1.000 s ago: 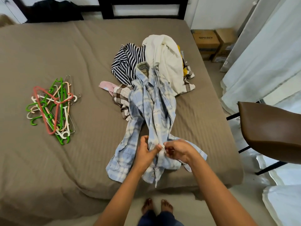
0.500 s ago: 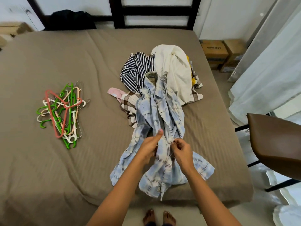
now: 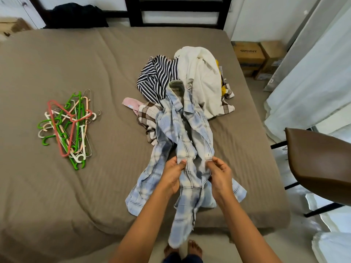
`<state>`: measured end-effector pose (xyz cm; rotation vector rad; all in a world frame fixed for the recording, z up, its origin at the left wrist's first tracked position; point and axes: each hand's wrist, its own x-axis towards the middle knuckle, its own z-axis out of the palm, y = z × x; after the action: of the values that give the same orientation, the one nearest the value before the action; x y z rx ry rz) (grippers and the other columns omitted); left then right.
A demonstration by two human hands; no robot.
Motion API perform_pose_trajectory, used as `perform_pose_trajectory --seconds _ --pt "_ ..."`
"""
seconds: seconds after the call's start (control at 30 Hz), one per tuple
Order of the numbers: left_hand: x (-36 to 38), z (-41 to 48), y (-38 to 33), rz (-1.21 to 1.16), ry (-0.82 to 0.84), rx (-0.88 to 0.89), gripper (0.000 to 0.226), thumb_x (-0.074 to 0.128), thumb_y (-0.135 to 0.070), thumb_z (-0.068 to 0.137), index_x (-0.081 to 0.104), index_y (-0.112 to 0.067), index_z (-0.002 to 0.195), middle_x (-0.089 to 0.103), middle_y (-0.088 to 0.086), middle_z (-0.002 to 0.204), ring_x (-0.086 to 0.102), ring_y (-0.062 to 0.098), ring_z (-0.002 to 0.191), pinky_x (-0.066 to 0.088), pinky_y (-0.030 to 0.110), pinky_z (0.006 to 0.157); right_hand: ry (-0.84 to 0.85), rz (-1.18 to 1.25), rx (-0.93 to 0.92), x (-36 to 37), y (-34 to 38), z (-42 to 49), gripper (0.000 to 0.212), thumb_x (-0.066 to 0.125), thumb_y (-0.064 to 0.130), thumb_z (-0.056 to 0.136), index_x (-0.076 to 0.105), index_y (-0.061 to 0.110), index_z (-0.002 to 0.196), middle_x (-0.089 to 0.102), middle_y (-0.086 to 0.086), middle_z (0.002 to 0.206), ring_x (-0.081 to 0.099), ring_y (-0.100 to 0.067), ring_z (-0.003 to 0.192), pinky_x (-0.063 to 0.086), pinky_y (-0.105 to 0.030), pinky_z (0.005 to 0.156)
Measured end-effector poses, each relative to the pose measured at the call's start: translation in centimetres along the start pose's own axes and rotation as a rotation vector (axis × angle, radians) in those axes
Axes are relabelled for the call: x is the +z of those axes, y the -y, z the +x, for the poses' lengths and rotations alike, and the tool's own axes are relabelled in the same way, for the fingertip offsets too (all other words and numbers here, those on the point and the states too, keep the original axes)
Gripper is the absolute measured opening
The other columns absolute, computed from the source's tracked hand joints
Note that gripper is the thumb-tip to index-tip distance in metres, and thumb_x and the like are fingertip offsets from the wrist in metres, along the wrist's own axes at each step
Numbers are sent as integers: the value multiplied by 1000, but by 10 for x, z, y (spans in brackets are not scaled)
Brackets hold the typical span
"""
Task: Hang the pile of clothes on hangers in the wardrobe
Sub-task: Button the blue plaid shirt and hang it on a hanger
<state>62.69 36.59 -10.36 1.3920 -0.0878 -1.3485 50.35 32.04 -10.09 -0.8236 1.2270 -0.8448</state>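
A light blue plaid shirt (image 3: 182, 133) lies stretched toward me on the brown bed (image 3: 95, 73), its hem hanging over the near edge. My left hand (image 3: 171, 174) pinches the left front placket and my right hand (image 3: 219, 172) pinches the right placket edge, holding the two sides slightly apart. Behind the shirt is the pile of clothes: a black-and-white striped top (image 3: 157, 74), a white garment (image 3: 199, 76), a brown checked piece (image 3: 147, 116) and a pink piece (image 3: 130, 103). A heap of green, white, pink and red hangers (image 3: 66, 128) lies on the bed's left side.
A brown chair (image 3: 319, 158) stands close at the right of the bed. White curtains (image 3: 313, 73) hang at the right, with cardboard boxes (image 3: 254, 56) on the floor beyond the bed corner. A dark garment (image 3: 76, 16) sits at the black headboard. My bare feet show below.
Both hands have moved up the shirt front, from near the hem to mid-placket, and now hold the two front edges apart. The view has tilted up a little.
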Motion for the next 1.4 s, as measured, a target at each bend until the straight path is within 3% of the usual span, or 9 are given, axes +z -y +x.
perform_pose_trajectory --seconds 0.17,0.37,0.47,0.63,0.77,1.03,1.23,1.33,1.4 --pt "5 -8 0 -127 -61 -120 19 58 -18 93 67 -1 97 67 22 93 67 27 69 58 34 59 17 -14 24 -2 1 1 10 66 9 86 68 11 76 61 -13 78 56 -24 77 48 -38 78" --pt "7 -17 -2 17 -125 -143 19 73 -11 80 55 -9 84 63 6 78 61 18 68 52 24 44 57 -180 -112 -4 1 -5 6 70 7 82 72 12 79 67 -6 70 57 -15 64 47 -26 59" --pt "8 -21 -4 39 -133 -142 24 73 -8 80 50 -11 74 60 6 77 57 16 68 50 28 58 79 -340 -195 -7 -3 -4 11 72 6 80 71 17 83 67 -12 68 60 -17 61 52 -30 60" --pt "4 -18 2 89 -168 -137 38 80 -18 73 53 -7 98 63 10 95 61 28 99 50 44 94 152 -386 -185 -8 -5 -5 10 73 4 78 70 10 86 67 -14 71 64 -22 66 55 -35 69" --pt "-2 -14 10 163 -136 -94 86 87 -44 46 58 -2 115 67 14 111 65 27 101 52 44 92 159 -360 -167 -8 -4 -6 12 73 1 77 72 13 78 71 -11 75 67 -26 72 56 -41 75" --pt "-5 -15 13 272 -96 -7 48 81 -34 70 67 -2 103 72 11 96 68 26 94 53 43 89 166 -398 -171 -10 -5 -7 9 76 4 75 73 12 78 73 -6 74 69 -26 75 57 -37 75" --pt "-1 -19 13 390 -133 135 13 74 -19 81 69 -7 83 63 -10 62 63 9 64 43 12 53 199 -331 -136 -12 -4 -9 7 76 5 75 72 8 80 71 -13 76 68 -28 76 56 -31 71" --pt "0 -19 13 541 -212 198 36 74 -27 80 49 -21 55 48 -11 48 48 4 47 35 17 45 203 -360 -177 -13 -7 -11 7 74 5 78 72 12 76 70 -13 72 67 -31 70 55 -35 66" --pt "0 -17 14 638 -236 219 41 74 -36 78 47 -17 54 49 -4 51 48 13 48 38 27 47 182 -418 -236 -13 -10 -13 9 73 6 79 72 15 77 69 -7 69 66 -26 67 55 -34 64"
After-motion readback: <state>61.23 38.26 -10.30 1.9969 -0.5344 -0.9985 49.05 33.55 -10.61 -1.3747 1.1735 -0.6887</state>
